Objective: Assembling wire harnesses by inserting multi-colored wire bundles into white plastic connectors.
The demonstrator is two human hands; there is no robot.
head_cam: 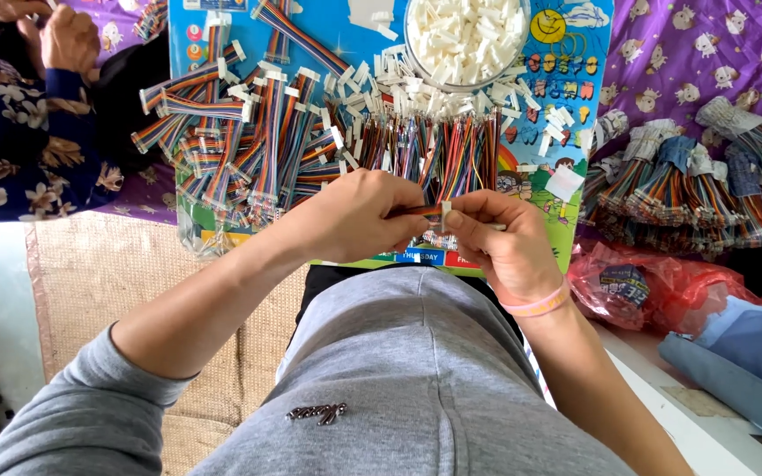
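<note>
While both hands, left hand (359, 216) and right hand (500, 238), pinch one rainbow ribbon cable (421, 211) into a small white plastic connector (445, 214), finished cables (249, 132) lie heaped left of the round white connector bowl (465, 40), bare ones (434, 145) below it.

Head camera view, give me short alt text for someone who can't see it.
Two bare hands, left hand and right hand, pinch a rainbow ribbon cable and a small white connector together over a colourful board heaped with cables; a bowl of white connectors sits behind.

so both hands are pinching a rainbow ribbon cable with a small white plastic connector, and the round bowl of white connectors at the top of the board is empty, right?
Not quite. In the head view the round bowl is heaped full of white connectors, not empty. The rest holds: left hand and right hand pinch the rainbow ribbon cable with its small white plastic connector.
</note>
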